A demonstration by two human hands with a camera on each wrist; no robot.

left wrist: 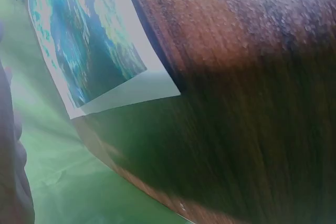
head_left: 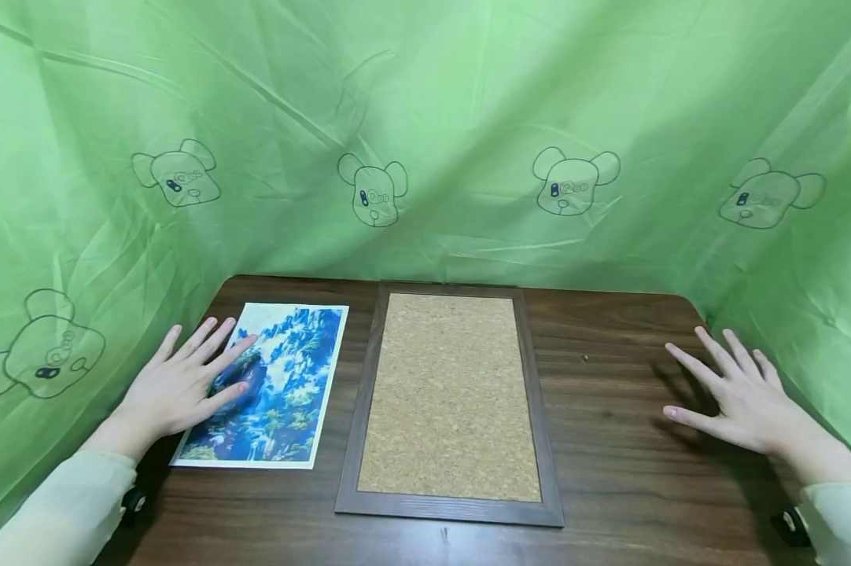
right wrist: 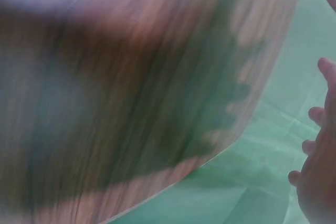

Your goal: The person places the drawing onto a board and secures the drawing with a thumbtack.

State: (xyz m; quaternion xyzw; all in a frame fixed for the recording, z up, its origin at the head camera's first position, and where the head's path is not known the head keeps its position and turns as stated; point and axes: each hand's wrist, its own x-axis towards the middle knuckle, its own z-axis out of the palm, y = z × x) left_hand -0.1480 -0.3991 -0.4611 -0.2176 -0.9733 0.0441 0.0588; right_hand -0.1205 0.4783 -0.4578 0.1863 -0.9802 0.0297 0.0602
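A printed landscape picture (head_left: pixel 294 393), blue and green with a white border, lies flat on the table at the left of the head view, its lower edge a little below mid-height. The left hand (head_left: pixel 185 385) is over its left edge, fingers spread apart and extended; whether the fingertips touch the paper, I cannot tell. Just right of the print, at the centre of the frame, lies a dark brown frame (head_left: pixel 450 509), its long sides running up the view; a tan cork panel (head_left: pixel 450 393) fills its inside. The right hand (head_left: pixel 740 405) is at the right of the view, fingers spread apart and gripping nothing, above the table with its shadow falling below it. A small dark speck (head_left: pixel 585 358) marks the brown wood-grain table (head_left: pixel 609 440) right of the cork panel. Pale sleeves (head_left: pixel 64 511) enter from both lower corners, a small black device (head_left: pixel 134 501) under each cuff. Across the upper half hangs a green curtain (head_left: pixel 461 79) printed with bear-head outlines (head_left: pixel 567 185).
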